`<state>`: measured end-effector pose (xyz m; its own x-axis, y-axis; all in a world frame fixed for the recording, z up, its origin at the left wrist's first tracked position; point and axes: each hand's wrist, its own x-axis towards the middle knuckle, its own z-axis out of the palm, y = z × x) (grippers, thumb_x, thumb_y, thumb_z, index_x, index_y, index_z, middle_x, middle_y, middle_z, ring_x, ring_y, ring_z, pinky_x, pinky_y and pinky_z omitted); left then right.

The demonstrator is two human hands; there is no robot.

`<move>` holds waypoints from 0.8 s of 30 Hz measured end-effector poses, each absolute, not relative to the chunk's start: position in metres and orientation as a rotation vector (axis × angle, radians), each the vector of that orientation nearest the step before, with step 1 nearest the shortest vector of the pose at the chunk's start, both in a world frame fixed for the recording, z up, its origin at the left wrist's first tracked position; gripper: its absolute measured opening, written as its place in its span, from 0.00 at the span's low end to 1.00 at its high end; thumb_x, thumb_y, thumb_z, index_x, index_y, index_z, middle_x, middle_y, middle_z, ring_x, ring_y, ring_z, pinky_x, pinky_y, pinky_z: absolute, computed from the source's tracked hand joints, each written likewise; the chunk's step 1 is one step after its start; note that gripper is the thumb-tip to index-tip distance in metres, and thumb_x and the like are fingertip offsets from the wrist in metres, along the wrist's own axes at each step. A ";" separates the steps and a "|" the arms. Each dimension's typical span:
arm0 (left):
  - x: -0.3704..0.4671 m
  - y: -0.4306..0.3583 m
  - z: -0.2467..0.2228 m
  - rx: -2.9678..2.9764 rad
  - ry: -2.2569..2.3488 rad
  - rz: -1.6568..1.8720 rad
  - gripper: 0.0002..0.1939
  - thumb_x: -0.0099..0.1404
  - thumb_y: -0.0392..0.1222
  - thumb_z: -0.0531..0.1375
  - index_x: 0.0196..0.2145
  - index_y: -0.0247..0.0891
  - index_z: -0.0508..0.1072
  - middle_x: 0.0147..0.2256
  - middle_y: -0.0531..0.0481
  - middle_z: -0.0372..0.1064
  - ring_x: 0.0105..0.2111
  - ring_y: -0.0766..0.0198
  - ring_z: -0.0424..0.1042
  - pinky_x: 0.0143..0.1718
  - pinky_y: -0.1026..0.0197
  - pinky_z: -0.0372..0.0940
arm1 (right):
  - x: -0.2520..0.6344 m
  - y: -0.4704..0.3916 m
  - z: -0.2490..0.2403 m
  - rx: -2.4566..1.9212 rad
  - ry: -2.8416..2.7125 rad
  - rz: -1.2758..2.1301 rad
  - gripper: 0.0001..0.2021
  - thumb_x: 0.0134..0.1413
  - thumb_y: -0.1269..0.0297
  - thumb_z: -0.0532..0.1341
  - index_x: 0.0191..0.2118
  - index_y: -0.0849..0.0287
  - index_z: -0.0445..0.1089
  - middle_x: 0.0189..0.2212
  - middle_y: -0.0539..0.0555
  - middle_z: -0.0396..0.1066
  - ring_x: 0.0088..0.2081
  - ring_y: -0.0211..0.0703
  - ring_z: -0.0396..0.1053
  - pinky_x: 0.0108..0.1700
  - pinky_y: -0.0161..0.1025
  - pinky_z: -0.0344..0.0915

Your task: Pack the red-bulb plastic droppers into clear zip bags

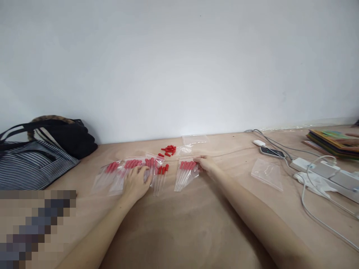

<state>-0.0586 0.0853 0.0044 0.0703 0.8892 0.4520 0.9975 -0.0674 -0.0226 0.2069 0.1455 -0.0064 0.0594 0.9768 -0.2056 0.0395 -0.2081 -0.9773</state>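
Note:
Clear bags of red-topped droppers [133, 163] lie side by side left of centre, and my left hand [137, 182] rests over them with its fingers apart. My right hand [203, 163] pinches the top right corner of another dropper bag [187, 165]. Between my hands, a few loose droppers [163, 170] with red tops lie on the table. Behind them is a small pile of red rubber caps [170, 149], with bare clear tubes [184, 150] to its right.
A striped bag [36, 160] and a black bag [70, 136] stand at the left. Flat plastic bags [266, 175] lie behind and to the right. Farther right are a phone [272, 152], white power strips [327, 173], cables and stacked boards [333, 144].

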 end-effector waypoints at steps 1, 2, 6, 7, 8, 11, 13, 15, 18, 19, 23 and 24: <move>-0.058 0.084 0.005 -2.013 -1.905 -0.432 0.13 0.59 0.43 0.53 0.41 0.39 0.69 0.42 0.44 0.66 0.43 0.51 0.65 0.41 0.53 0.59 | 0.202 0.149 -0.009 -1.453 -1.104 1.339 0.11 0.55 0.63 0.57 0.41 0.65 0.66 0.37 0.56 0.68 0.35 0.41 0.68 0.35 0.42 0.68; -0.057 0.083 0.006 -1.997 -1.924 -0.404 0.14 0.60 0.43 0.52 0.42 0.39 0.69 0.42 0.43 0.65 0.43 0.51 0.64 0.41 0.53 0.58 | 0.198 0.152 -0.012 -1.484 -1.112 1.380 0.13 0.56 0.62 0.56 0.45 0.64 0.64 0.42 0.56 0.66 0.39 0.42 0.67 0.39 0.44 0.67; -0.056 0.078 0.010 -1.936 -2.003 -0.298 0.14 0.61 0.42 0.50 0.43 0.39 0.69 0.41 0.42 0.66 0.42 0.49 0.64 0.39 0.52 0.58 | 0.184 0.161 -0.016 -1.564 -1.155 1.430 0.15 0.57 0.61 0.55 0.48 0.61 0.61 0.46 0.56 0.63 0.43 0.43 0.65 0.43 0.46 0.65; -0.057 0.078 0.010 -1.916 -2.021 -0.276 0.15 0.61 0.41 0.50 0.44 0.39 0.69 0.40 0.41 0.66 0.41 0.49 0.64 0.38 0.52 0.58 | 0.181 0.162 -0.016 -1.575 -1.174 1.421 0.15 0.57 0.61 0.55 0.48 0.61 0.62 0.46 0.56 0.63 0.43 0.43 0.66 0.43 0.46 0.65; -0.058 0.078 0.011 -1.892 -2.038 -0.257 0.16 0.61 0.41 0.50 0.45 0.38 0.68 0.40 0.40 0.65 0.41 0.48 0.64 0.37 0.52 0.58 | 0.179 0.163 -0.017 -1.581 -1.197 1.408 0.15 0.57 0.61 0.55 0.49 0.61 0.61 0.46 0.56 0.63 0.43 0.43 0.65 0.43 0.46 0.65; -0.061 0.077 0.011 -1.812 -2.081 -0.214 0.18 0.60 0.41 0.49 0.47 0.35 0.67 0.39 0.38 0.65 0.40 0.46 0.64 0.36 0.51 0.57 | 0.172 0.162 -0.018 -1.567 -1.294 1.357 0.14 0.58 0.61 0.54 0.47 0.62 0.62 0.44 0.56 0.65 0.41 0.42 0.67 0.41 0.44 0.66; -0.062 0.077 0.010 -1.765 -2.102 -0.197 0.19 0.60 0.40 0.49 0.47 0.34 0.67 0.38 0.36 0.65 0.40 0.45 0.64 0.36 0.51 0.57 | 0.169 0.158 -0.019 -1.542 -1.374 1.306 0.13 0.57 0.62 0.55 0.46 0.63 0.63 0.39 0.55 0.67 0.35 0.40 0.68 0.36 0.40 0.67; -0.062 0.076 0.010 -1.734 -2.107 -0.186 0.19 0.59 0.39 0.50 0.47 0.32 0.68 0.38 0.35 0.65 0.39 0.45 0.64 0.35 0.50 0.58 | 0.167 0.152 -0.020 -1.524 -1.453 1.223 0.16 0.54 0.63 0.57 0.47 0.64 0.60 0.34 0.54 0.69 0.30 0.38 0.69 0.32 0.37 0.67; -0.059 0.074 0.014 -1.738 -2.058 -0.177 0.19 0.60 0.38 0.49 0.48 0.30 0.67 0.41 0.33 0.65 0.41 0.44 0.63 0.39 0.48 0.56 | 0.170 0.141 -0.019 -1.524 -1.566 1.030 0.24 0.47 0.64 0.62 0.50 0.64 0.58 0.35 0.56 0.68 0.33 0.40 0.68 0.35 0.37 0.66; -0.057 0.074 0.015 -1.765 -2.023 -0.173 0.19 0.61 0.39 0.49 0.49 0.32 0.67 0.43 0.34 0.64 0.44 0.45 0.62 0.42 0.47 0.55 | 0.173 0.137 -0.018 -1.525 -1.605 0.959 0.24 0.45 0.64 0.63 0.49 0.64 0.58 0.37 0.57 0.67 0.35 0.42 0.68 0.37 0.38 0.65; -0.054 0.080 0.017 -2.068 -1.688 -0.124 0.18 0.64 0.41 0.49 0.51 0.47 0.66 0.54 0.45 0.57 0.54 0.51 0.53 0.53 0.50 0.45 | 0.187 0.119 -0.020 -1.482 -1.782 0.743 0.14 0.45 0.67 0.62 0.41 0.61 0.66 0.40 0.57 0.65 0.40 0.43 0.65 0.44 0.40 0.60; -0.054 0.082 0.015 -2.117 -1.616 -0.110 0.18 0.64 0.41 0.50 0.51 0.48 0.66 0.55 0.45 0.56 0.55 0.50 0.52 0.54 0.48 0.44 | 0.192 0.115 -0.021 -1.463 -1.825 0.710 0.11 0.45 0.67 0.61 0.38 0.61 0.67 0.39 0.56 0.65 0.39 0.42 0.65 0.44 0.40 0.60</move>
<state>-0.0539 0.0822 0.0154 0.3024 0.8907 0.3394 0.9284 -0.1945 -0.3167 0.1918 0.1146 -0.0209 -0.1339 0.9759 0.1721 0.6034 0.2180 -0.7670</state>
